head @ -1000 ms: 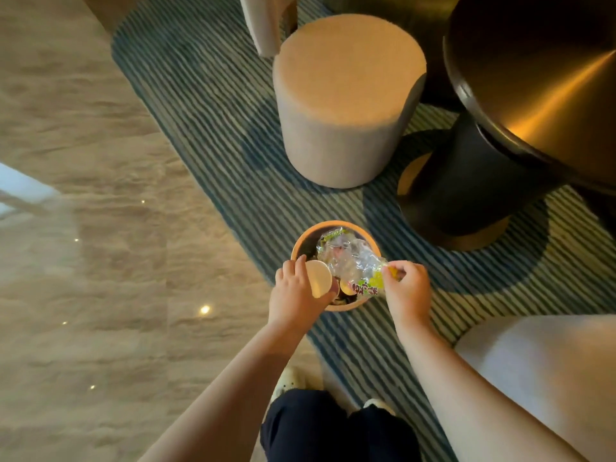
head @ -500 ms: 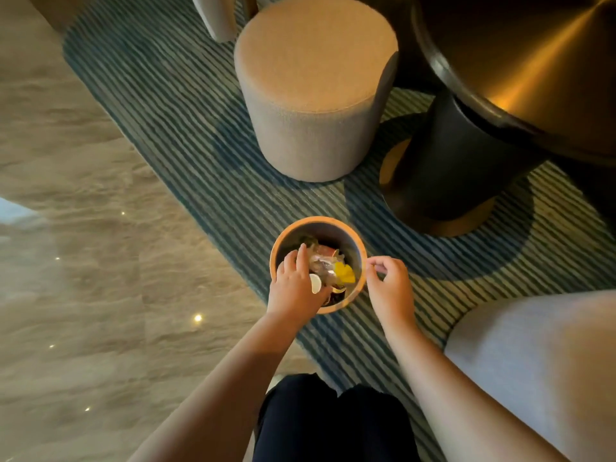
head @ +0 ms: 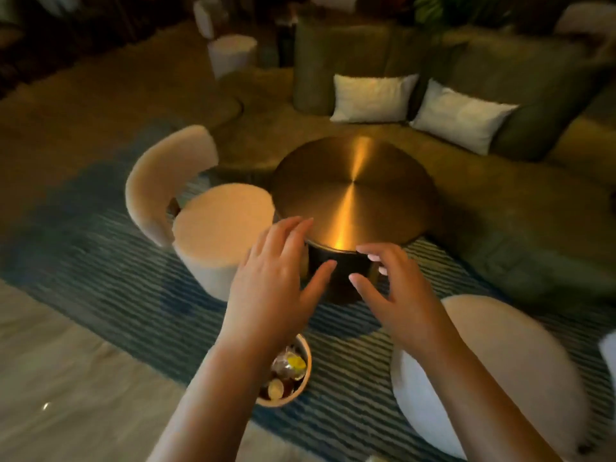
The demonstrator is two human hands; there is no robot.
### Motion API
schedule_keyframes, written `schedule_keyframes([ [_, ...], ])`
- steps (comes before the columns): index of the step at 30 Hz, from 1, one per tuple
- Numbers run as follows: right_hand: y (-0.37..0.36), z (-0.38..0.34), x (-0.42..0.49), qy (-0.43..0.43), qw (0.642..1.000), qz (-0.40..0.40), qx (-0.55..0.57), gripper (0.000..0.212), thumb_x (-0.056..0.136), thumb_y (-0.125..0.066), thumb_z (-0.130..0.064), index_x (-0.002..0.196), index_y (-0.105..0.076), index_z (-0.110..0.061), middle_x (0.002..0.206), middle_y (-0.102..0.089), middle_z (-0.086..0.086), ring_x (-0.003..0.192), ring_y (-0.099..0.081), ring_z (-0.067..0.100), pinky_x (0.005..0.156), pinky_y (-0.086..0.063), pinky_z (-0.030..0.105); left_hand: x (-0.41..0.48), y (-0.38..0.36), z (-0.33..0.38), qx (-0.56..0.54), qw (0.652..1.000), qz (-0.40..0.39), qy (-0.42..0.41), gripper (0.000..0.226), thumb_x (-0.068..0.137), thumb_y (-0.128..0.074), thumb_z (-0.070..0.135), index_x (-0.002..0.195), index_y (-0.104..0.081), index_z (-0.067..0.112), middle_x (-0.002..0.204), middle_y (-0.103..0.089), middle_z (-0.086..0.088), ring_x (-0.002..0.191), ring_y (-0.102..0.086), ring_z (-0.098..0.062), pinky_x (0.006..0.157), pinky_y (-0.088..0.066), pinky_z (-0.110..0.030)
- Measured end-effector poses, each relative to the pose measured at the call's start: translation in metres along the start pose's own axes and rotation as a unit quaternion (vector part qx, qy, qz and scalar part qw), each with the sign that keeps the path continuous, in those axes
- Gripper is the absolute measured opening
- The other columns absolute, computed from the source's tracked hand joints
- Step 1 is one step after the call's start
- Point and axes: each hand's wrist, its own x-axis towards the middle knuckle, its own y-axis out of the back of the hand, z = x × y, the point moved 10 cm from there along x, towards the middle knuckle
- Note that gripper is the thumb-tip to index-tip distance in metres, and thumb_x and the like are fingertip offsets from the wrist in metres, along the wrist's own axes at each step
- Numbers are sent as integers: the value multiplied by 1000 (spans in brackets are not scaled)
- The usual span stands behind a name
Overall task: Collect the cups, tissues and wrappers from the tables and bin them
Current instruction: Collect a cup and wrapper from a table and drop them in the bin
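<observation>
Both hands empty, rubbish in the bin.
Left hand (head: 273,288) and right hand (head: 396,295) spread open above the bin (head: 305,371), its wrappers (head: 286,365) dropped inside.

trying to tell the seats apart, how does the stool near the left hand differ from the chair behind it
The stool is a plain backless drum; the chair has a curved backrest that wraps partly around the stool. The stool stands nearer the round table, while the chair is farther left, and most of it is hidden behind the stool. Both wear the same pale, fuzzy fabric and stand on the striped rug.
</observation>
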Motion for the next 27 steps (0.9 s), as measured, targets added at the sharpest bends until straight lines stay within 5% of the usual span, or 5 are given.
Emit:
schedule_keyframes([
  [4,136,-59,-46,57,982,142,-115,49,89,-48,-50,126,-52,-17,130,-48,-7,123,-41,3,98,-30,7,18,36,113,-22,990,-23,-134,58,86,-33,63,137,-34,36,145,-33,11,129,-28,-7,99,-26,-27],
  [10,310,-61,-152,21,946,283,-159,57,82,-43,-59,129,-49,-26,132,-46,-14,117,-42,0,88,-36,11,12,50,272,-42,976,6,-212,61,85,-27,67,139,-31,39,148,-29,12,133,-30,-12,102,-34,-35],
  [14,397,-33,-236,-11,927,328,-179,64,78,-41,-64,133,-43,-32,128,-38,-22,115,-39,-6,85,-33,9,-8,26,395,-73,966,-8,-248,63,84,-27,67,142,-22,41,151,-21,14,136,-22,-9,105,-30,-34],
  [22,581,68,-435,-166,874,399,-222,68,75,-43,-69,136,-28,-44,138,-33,-19,126,-33,0,95,-33,26,-61,-72,626,-164,940,-81,-287,63,83,-35,67,140,-26,41,150,-24,15,136,-26,-10,106,-36,-39],
  [27,657,136,-519,-240,843,444,-187,75,74,-47,-69,140,-30,-37,143,-35,-12,129,-36,7,100,-37,32,-78,-137,735,-154,918,-132,-341,66,83,-32,68,142,-19,42,153,-15,16,138,-22,-11,107,-34,-42],
])
